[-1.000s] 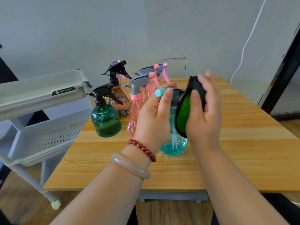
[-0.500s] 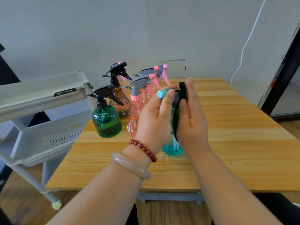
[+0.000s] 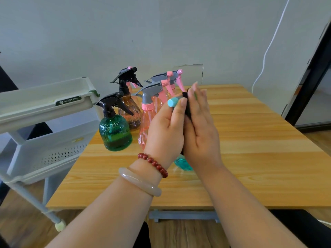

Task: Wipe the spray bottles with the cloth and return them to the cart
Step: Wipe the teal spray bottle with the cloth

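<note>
The left hand [image 3: 166, 127] grips the upper part of the teal spray bottle [image 3: 183, 164], fingers curled round it just below its pale blue nozzle [image 3: 172, 102]. The right hand [image 3: 200, 129] lies flat against the bottle's other side, fingers straight, pressing the dark cloth [image 3: 186, 102] to it; its thumb is hidden. The bottle stands at the centre of the frame on the table [image 3: 250, 149], with only its base showing beneath the hands. A red bead bracelet [image 3: 154, 164] and a pale bangle [image 3: 139, 183] circle the left wrist. Just left of the hands stand a pink bottle [image 3: 147, 122], a green bottle [image 3: 115, 135] and an amber bottle [image 3: 131, 111], with more pink-triggered bottles [image 3: 172, 81] behind. The white cart [image 3: 44, 104] stands at the left edge of the frame, against the table's end.
</note>
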`<state>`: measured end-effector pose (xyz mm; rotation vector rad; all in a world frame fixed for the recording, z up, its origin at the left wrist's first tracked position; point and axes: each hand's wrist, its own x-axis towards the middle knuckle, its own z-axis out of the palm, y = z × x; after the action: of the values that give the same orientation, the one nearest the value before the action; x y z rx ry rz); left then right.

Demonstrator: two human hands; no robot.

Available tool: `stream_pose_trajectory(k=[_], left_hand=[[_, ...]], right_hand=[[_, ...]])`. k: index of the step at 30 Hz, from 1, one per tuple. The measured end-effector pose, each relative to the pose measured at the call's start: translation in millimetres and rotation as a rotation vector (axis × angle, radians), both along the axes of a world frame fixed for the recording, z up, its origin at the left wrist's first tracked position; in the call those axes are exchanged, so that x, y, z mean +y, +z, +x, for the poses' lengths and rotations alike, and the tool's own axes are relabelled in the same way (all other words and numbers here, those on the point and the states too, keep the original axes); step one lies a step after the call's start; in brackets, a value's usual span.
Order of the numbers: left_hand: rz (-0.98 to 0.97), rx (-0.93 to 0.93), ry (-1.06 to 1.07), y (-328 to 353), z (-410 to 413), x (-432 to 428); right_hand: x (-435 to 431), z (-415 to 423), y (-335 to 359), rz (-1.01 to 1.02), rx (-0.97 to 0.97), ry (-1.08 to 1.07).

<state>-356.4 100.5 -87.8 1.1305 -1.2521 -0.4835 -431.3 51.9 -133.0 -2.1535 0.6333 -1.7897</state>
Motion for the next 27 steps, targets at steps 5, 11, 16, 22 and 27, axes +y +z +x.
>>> stream_pose_trajectory(k=[5, 11, 16, 22, 27], left_hand=[[0.016, -0.02, 0.011, 2.1, 0.0, -0.6], [0.028, -0.025, 0.012, 2.7, 4.9, 1.0], [-0.001, -0.064, 0.04, 4.1, 5.6, 3.8], [0.043, -0.075, 0.037, 6.5, 4.1, 4.0], [0.068, -0.051, 0.018, 7.1, 10.4, 1.5]], right_hand=[[-5.2, -4.7, -0.3, 0.128, -0.047, -0.056], [-9.7, -6.8, -6.7, 0.066, 0.011, -0.031], [2.2, -2.6, -5.5, 0.082, 0.029, -0.045], [3.3, -1.6, -5.1, 0.125, -0.02, -0.078], [3.6, -2.0, -10.5, 0.099, -0.018, -0.146]])
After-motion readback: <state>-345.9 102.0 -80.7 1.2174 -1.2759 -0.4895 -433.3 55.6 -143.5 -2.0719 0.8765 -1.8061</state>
